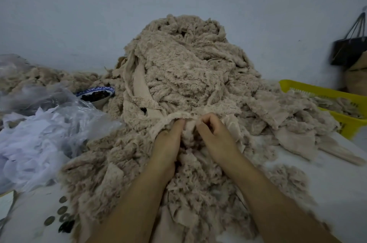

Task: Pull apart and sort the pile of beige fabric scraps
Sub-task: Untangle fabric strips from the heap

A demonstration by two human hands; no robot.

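A tall pile of beige fabric scraps (pixel 184 68) rises against the wall in the middle of the view and spreads down toward me. My left hand (pixel 167 143) and my right hand (pixel 213 133) sit side by side at the foot of the pile. Both pinch the edge of one beige scrap (pixel 190 117) between curled fingers and thumb. More fluffy scraps (pixel 190 183) lie under and between my forearms.
A yellow plastic basket (pixel 349 123) with some scraps stands at the right. Crumpled clear plastic bags (pixel 39 137) lie at the left, with a blue-rimmed bowl (pixel 97 94) behind them. Several coins (pixel 61 211) lie near the front left. A dark bag (pixel 349 48) hangs on the wall.
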